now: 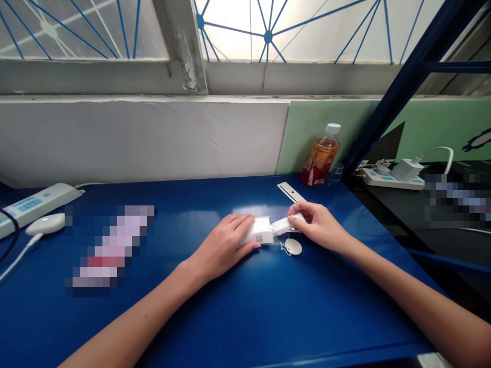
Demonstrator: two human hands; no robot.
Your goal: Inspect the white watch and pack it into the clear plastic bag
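My left hand (233, 237) is wrapped round a small white box (263, 230) that lies on the blue tabletop (245, 306). Between thumb and fingers, my right hand (316, 225) pinches a narrow white piece (283, 225) with small marks along it, at the box's right end; its exact kind is unclear. Clear plastic shows around the box's edges. Just below the piece lies a round white tag (293, 247) with a small chain or string. A flat white strip (290, 192) with a dark line and a hole extends behind my right hand.
At the back right stands a bottle (320, 156) of reddish-brown drink with a white cap. To the left are a power strip (38, 202), a white charger (46, 224) with its cable, and a blurred-out flat object (115, 245). A blue metal post (395, 87) rises at the right edge.
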